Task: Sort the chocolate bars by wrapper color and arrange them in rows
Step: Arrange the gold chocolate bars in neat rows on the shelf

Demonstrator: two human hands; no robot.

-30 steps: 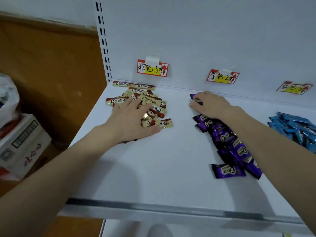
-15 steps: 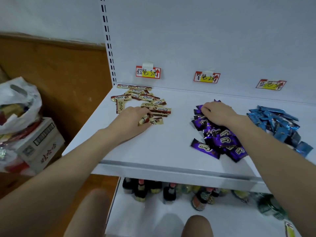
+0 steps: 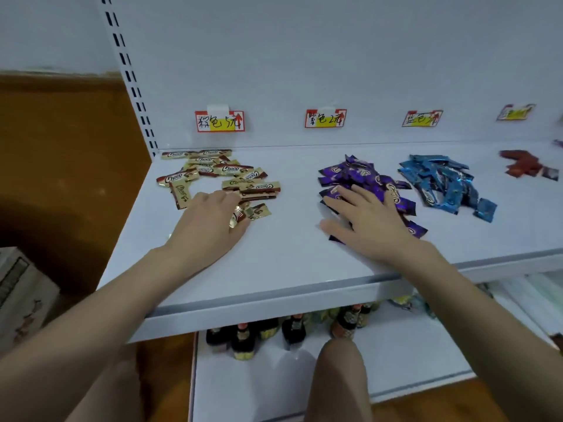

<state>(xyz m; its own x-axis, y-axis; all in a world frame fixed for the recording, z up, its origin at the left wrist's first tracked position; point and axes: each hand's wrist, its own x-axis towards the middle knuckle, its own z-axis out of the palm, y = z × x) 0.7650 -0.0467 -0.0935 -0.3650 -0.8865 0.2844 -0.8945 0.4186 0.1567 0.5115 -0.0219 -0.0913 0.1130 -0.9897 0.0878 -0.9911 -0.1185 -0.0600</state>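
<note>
Item 1. Shelf (image 3: 289,263), white, upper tier, carrying four loose heaps of chocolate bars, none yet set in rows.

Item 2. Gold-and-brown bars (image 3: 225,172): far left of the shelf, scattered flat from the back panel towards the front, below the first of the price tags (image 3: 220,121).

Item 3. Purple bars (image 3: 362,175): centre heap, overlapping, under the second tag.

Item 4. Blue bars (image 3: 441,184): just right of the purple heap and apart from it.

Item 5. Red bars (image 3: 521,166): far right, near the back (blurred, count not legible).

Item 6. Left hand (image 3: 210,223): palm down on the shelf, fingers relaxed, tips touching the nearest gold-and-brown bars; nothing gripped.

Item 7. Right hand (image 3: 371,226): flat and spread, fingers straight, lying on the near side of the purple bars, several of them under the palm.

Item 8. Lower shelf: dark bottles (image 3: 243,339) standing at its back.

Item 9. Cardboard box (image 3: 21,293): left edge of view, beside the shelving.
</note>
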